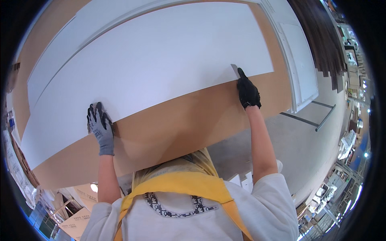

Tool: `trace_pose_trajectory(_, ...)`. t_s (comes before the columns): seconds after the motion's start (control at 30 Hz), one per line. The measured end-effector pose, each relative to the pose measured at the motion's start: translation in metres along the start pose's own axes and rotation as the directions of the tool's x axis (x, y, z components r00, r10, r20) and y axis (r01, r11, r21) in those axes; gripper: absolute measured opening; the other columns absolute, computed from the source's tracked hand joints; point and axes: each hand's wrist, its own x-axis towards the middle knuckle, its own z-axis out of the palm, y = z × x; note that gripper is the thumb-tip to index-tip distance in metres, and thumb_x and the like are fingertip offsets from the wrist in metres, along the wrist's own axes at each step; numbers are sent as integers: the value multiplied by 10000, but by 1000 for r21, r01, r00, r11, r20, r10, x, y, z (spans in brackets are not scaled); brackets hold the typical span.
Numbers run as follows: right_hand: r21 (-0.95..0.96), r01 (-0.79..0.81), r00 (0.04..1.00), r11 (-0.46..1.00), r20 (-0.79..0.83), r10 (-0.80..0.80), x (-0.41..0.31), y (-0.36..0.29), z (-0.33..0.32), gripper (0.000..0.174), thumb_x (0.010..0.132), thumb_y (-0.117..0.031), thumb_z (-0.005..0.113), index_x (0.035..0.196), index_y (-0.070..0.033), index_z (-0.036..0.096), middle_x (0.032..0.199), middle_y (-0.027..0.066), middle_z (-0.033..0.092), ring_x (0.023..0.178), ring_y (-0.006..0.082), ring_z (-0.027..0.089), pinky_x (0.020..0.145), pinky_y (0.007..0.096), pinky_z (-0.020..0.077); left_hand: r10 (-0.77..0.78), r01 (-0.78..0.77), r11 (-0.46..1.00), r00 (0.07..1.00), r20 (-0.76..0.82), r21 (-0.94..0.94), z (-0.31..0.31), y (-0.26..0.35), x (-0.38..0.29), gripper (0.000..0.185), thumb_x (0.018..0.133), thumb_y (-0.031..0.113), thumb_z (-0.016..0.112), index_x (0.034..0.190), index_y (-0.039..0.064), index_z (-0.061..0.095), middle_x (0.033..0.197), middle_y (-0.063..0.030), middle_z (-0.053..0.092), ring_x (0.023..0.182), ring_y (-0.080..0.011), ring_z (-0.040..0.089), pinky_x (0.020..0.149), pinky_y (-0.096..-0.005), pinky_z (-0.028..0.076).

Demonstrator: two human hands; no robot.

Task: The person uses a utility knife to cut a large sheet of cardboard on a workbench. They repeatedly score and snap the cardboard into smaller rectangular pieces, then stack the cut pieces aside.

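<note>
A large white panel [162, 66] lies on a brown board [181, 120] in front of me. My left hand [102, 126], in a grey glove with black fingertips, rests on the panel's near edge at the left, fingers apart, with a small dark thing, too hidden to name, under its outer side. At the right, my right hand [248, 90], in a black glove, is closed on a flat grey blade-like tool [235, 70]. The tool's tip reaches over the white panel near its edge, and the fingers hide the rest.
White framed panels [298, 60] lie beyond the board's right end. Dark brown strips [319, 36] are stacked behind them. A grey metal bar frame [319, 123] juts out at the right above the floor. Cardboard boxes [75, 223] stand at the lower left.
</note>
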Motion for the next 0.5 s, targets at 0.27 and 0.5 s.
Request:
trace_pose_trajectory(0.27, -105, 140, 976, 985, 180, -120, -10, -3, 66, 514, 989, -198, 367, 1493, -262, 292, 960, 95, 616, 841, 255, 603, 742, 359, 491, -247, 207, 924, 965, -87, -323, 30, -16, -38, 466, 925, 57, 394, 1386, 53, 455, 1445, -162, 413, 1373, -310, 334, 1130, -419, 259)
trace_pose_trajectory(0.5, -40, 577, 756, 816, 405, -514, -93, -102, 207, 810, 825, -70, 594, 1509, -145, 169, 883, 191, 597, 776, 350, 628, 666, 463, 523, -806, 498, 205, 574, 143, -843, -13, -78, -130, 422, 989, 113, 415, 1408, 62, 430, 1374, -45, 508, 663, -41, 480, 558, -178, 398)
